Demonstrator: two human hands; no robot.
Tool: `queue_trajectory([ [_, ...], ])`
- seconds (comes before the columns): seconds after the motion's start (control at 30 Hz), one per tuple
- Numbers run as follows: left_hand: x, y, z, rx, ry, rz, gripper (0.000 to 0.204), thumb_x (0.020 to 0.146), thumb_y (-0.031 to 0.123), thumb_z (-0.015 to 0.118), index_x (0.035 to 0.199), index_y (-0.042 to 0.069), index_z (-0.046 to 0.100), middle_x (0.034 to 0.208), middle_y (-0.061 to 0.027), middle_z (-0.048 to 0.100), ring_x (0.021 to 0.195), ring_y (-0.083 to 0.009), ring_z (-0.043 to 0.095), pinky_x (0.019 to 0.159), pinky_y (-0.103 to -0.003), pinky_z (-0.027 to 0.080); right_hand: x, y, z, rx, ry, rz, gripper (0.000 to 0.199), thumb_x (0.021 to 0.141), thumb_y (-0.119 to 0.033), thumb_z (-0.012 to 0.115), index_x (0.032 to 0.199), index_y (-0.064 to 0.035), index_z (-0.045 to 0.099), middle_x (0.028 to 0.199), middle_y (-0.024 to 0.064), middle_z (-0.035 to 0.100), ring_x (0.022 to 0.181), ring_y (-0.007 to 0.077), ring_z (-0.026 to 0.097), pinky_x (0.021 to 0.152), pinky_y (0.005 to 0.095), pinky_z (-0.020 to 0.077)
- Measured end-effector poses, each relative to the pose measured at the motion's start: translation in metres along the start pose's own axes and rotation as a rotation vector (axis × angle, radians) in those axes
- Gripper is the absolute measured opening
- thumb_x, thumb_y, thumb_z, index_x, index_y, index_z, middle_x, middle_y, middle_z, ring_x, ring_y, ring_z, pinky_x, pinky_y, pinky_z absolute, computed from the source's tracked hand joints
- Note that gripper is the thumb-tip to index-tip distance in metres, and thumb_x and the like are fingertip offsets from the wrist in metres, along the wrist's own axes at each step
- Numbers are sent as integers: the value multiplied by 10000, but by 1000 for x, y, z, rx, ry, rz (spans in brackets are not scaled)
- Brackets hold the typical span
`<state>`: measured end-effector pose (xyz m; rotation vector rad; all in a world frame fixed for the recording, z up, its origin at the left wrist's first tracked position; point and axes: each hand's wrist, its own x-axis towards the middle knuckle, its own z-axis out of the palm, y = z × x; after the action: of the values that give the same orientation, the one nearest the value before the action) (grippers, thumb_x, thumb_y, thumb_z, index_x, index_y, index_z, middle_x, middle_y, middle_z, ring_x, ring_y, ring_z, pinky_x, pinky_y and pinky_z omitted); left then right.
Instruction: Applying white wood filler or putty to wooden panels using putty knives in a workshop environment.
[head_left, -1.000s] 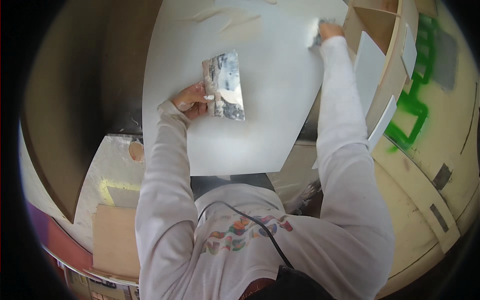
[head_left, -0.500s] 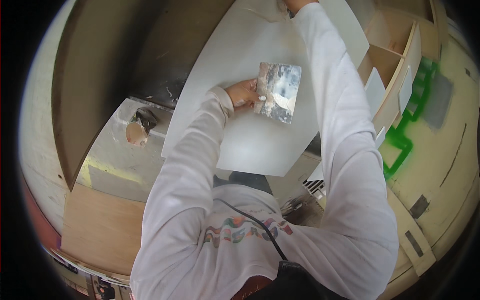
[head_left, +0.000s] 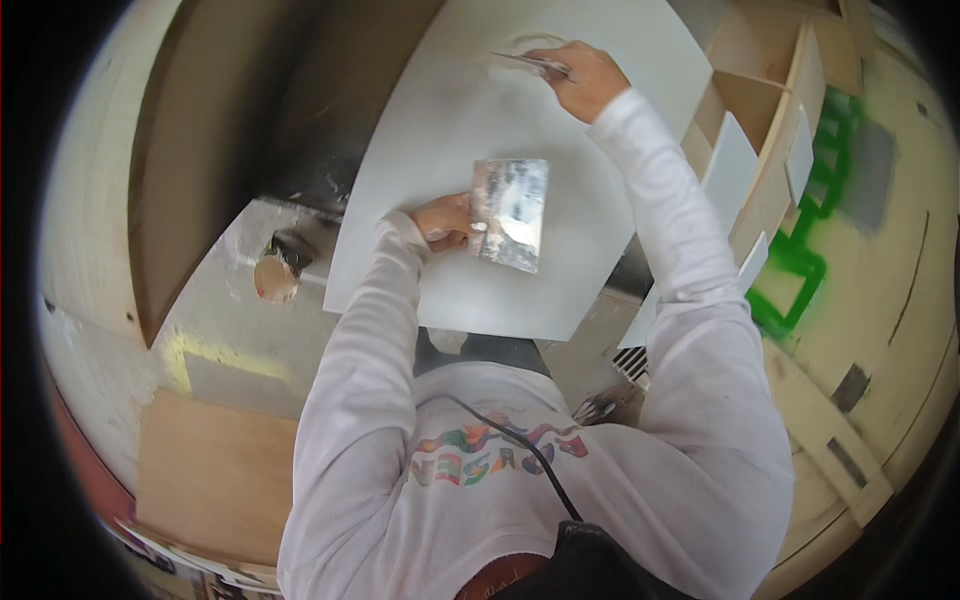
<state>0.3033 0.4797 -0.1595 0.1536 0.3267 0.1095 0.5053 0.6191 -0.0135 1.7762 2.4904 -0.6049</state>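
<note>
My left hand (head_left: 445, 220) grips the left edge of a rectangular metal plate (head_left: 508, 212), shiny and smeared with pale filler. That plate is held over a large smooth white board (head_left: 590, 220) in front of me. Farther out, my right hand (head_left: 585, 82) is closed around a thin flat-bladed putty knife (head_left: 527, 64), seen almost edge-on. Its blade lies close to the board's far part, beside a beige filler smear (head_left: 535, 40). Whether the blade touches the board I cannot tell.
An open tin (head_left: 275, 278) with pinkish-beige contents stands on the stained surface at left. A wooden cabinet with open compartments (head_left: 748, 60) is at the right, near green paint marks (head_left: 800, 285). A plywood sheet (head_left: 215, 470) lies lower left.
My right hand has come back from the far edge toward me, bringing the putty knife into view. The metal plate in my left hand has shifted left and slightly nearer.
</note>
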Motion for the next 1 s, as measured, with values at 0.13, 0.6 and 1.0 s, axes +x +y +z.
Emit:
queue_trajectory([
  [0.13,-11,14,22,-79,-13,45,502,667,25,607,1118,8,388,1046,-97,517,930,-183,527,798,-312,428,-89,50,-12,239,122,342,260,738,-63,525,979,-136,591,908,126,564,807,266,544,732,305,427],
  [0.6,-9,12,23,-109,153,6,487,693,-19,570,1135,-1,365,1057,-125,500,976,-227,505,859,-348,396,-187,157,77,-190,342,631,429,699,3,446,1094,-149,515,1052,110,537,957,266,510,859,325,395],
  [1.0,-17,6,4,-76,143,-41,462,704,-11,554,1127,11,370,1033,-131,512,961,-277,511,850,-398,398,-181,234,74,-68,-188,1288,282,749,-107,378,883,-3,604,967,184,569,907,305,556,760,357,453],
])
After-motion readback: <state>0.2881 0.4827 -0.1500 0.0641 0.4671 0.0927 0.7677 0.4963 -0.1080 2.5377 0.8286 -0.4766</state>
